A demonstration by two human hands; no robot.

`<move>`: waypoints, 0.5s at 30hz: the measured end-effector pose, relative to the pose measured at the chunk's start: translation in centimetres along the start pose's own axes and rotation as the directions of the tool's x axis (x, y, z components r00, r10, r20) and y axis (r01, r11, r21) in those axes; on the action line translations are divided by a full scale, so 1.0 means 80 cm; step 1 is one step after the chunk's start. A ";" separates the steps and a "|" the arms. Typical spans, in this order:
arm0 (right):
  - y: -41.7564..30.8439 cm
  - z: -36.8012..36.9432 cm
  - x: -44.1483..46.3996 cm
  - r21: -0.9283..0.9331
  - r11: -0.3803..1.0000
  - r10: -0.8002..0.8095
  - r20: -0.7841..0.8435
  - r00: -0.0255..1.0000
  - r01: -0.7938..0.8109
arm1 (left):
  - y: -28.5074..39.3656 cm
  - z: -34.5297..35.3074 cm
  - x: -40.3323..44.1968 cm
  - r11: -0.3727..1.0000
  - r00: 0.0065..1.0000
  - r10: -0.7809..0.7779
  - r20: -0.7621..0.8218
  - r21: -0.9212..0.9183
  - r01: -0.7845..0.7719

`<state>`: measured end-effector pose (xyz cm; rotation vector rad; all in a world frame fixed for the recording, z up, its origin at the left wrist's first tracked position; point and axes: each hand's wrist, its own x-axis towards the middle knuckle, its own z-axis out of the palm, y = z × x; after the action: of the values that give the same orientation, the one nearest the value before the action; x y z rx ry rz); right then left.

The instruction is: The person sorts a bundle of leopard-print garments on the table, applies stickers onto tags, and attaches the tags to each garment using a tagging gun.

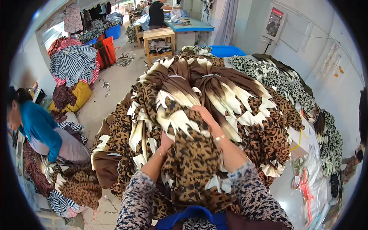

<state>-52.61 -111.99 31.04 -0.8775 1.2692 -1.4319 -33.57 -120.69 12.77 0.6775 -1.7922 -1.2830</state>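
A large heap of leopard-print fabric with brown and cream parts fills the middle. Two brown bundles in it are tied with pale bands. Between my arms lies a leopard-print bundle with cream jagged edges. My right hand presses against the bundle's upper right side, its fingers partly hidden in the cloth. Lower on the left side, my left hand reaches into the folds, and its fingers are hidden by fabric.
At the left a person in a blue top bends over more fabric. Black-and-white cloth lies behind right. Farther back are a wooden table, red bin, blue-topped table and another person.
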 end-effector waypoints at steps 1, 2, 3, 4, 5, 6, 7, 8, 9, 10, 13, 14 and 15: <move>-0.017 0.018 -0.044 -0.004 1.000 -0.012 -0.065 0.998 0.012 | 0.101 -0.019 -0.025 0.979 0.999 -0.029 0.040 0.201 0.021; -0.012 0.017 -0.071 -0.042 0.999 0.001 -0.080 0.997 -0.004 | 0.127 -0.027 -0.035 0.944 0.991 0.126 0.049 0.300 -0.135; -0.006 0.009 -0.098 -0.081 0.996 0.015 -0.098 0.995 -0.023 | 0.154 -0.034 -0.046 0.874 0.959 0.279 0.057 0.399 -0.278; -0.003 -0.004 -0.133 -0.259 0.965 0.022 -0.047 0.999 -0.033 | 0.192 -0.048 -0.057 0.833 0.946 0.319 0.058 0.459 -0.309; -0.012 -0.001 -0.175 -0.258 0.965 0.047 -0.032 0.998 -0.054 | 0.204 -0.065 -0.070 0.926 0.990 0.141 0.000 0.355 -0.132; -0.021 0.002 -0.217 -0.257 0.964 0.073 -0.017 0.997 -0.075 | 0.256 -0.090 -0.073 0.864 0.996 -0.070 0.046 0.503 0.038; -0.043 0.018 -0.262 -0.074 0.991 0.113 -0.031 0.993 -0.115 | 0.245 -0.122 -0.062 0.892 0.966 0.206 0.154 0.377 -0.250; -0.054 0.015 -0.302 -0.068 0.972 0.228 0.046 0.973 -0.225 | 0.264 -0.118 -0.052 0.955 0.960 0.272 -0.070 0.140 -0.261; -0.062 0.006 -0.336 -0.074 0.942 0.334 0.125 0.934 -0.327 | 0.293 -0.128 -0.025 0.805 0.887 0.458 -0.049 0.447 -0.391; -0.068 0.003 -0.360 -0.115 0.926 0.375 0.187 0.908 -0.359 | 0.320 -0.122 0.004 0.669 0.832 0.555 0.018 0.584 -0.459; -0.033 -0.021 -0.432 -0.090 0.876 0.481 0.113 0.869 -0.473 | 0.281 -0.108 0.047 0.482 0.877 0.229 0.423 0.733 -0.479; -0.023 -0.030 -0.447 -0.057 0.857 0.514 0.046 0.856 -0.512 | 0.259 -0.101 0.046 0.455 0.864 0.186 0.468 0.739 -0.498; -0.022 -0.029 -0.453 -0.006 0.854 0.521 -0.015 0.854 -0.521 | 0.249 -0.095 0.044 0.423 0.846 0.142 0.513 0.741 -0.521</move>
<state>-46.18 -76.47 35.66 -0.4706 1.3924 -0.9949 -28.37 -120.61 33.73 0.5197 -2.7550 -0.0955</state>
